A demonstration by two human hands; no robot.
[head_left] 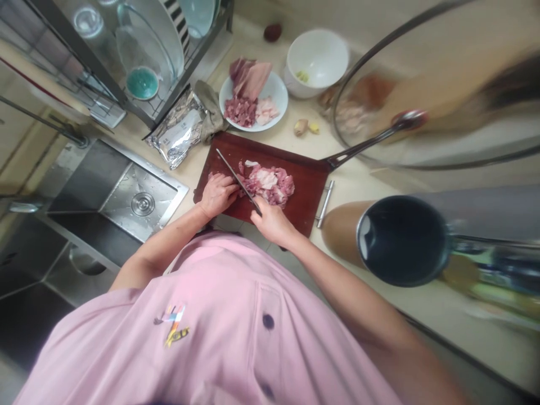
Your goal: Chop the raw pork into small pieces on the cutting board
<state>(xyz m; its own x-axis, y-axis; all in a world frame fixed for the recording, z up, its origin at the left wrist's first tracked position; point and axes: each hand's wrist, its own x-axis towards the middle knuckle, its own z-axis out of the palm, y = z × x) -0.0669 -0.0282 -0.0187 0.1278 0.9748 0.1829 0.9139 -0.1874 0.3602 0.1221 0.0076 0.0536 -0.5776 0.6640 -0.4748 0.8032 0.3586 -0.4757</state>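
My right hand (274, 221) is wrapped round the handle of a knife (234, 173), whose narrow blade points to the far left across a reddish-brown cutting board (307, 183). Close on the blade's left side, my left hand (218, 194) presses its curled fingers down on some raw meat that it mostly covers. To the right of the blade lies a heap of chopped pink meat (282, 181) with whitish fat in it.
Beyond the board stand a plate (277, 84) of raw meat, a white bowl (318, 53) and some ginger (300, 127). At left are a steel sink (120, 185), a foil packet (179, 132) and a dish rack (149, 115). A dark pot (405, 242) stands right.
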